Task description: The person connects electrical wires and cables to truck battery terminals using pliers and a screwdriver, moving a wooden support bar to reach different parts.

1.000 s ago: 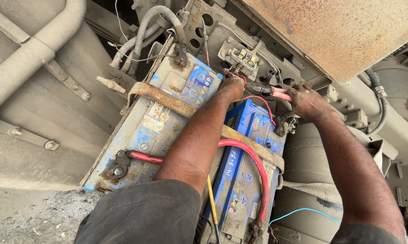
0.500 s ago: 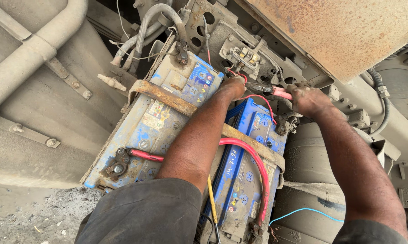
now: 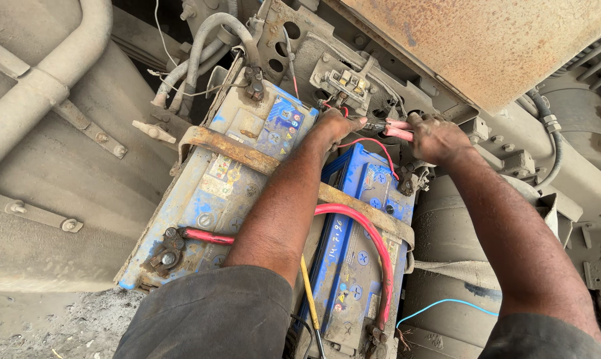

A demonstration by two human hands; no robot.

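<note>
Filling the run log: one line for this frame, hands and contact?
left hand: at thin red wire | right hand: grips pink-handled pliers | below: two blue batteries

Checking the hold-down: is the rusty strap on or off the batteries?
On. The strap lies flat across the tops of both batteries, under the left forearm. Its end fastenings are hidden, so tightness cannot be told.
</note>
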